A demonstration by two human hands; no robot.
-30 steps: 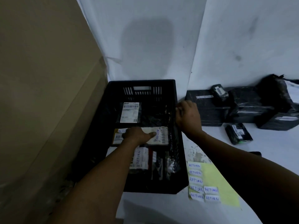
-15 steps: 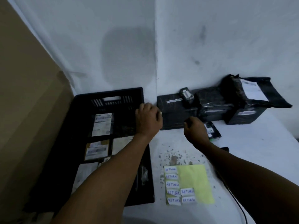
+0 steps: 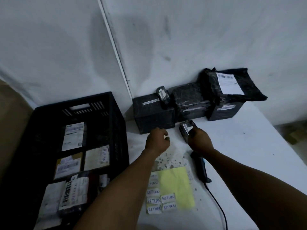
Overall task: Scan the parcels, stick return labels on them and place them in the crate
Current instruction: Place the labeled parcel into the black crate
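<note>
Parcels: five black ones sit outside the crate (image 3: 116,123), four along the wall and a small parcel (image 3: 185,130) on the white table (image 3: 249,155), which your right hand (image 3: 200,141) grips. Your left hand (image 3: 157,141) hovers loosely curled, holding nothing. Seven return labels (image 3: 153,200) remain on one yellow sheet (image 3: 176,185), beside one scanner (image 3: 201,168).

We note glossy black plastic wrap on the small parcel (image 3: 186,130), a matt slatted plastic crate (image 3: 114,123), paper return labels (image 3: 154,200) on yellow backing paper (image 3: 176,185), a stained white table (image 3: 245,146).
</note>
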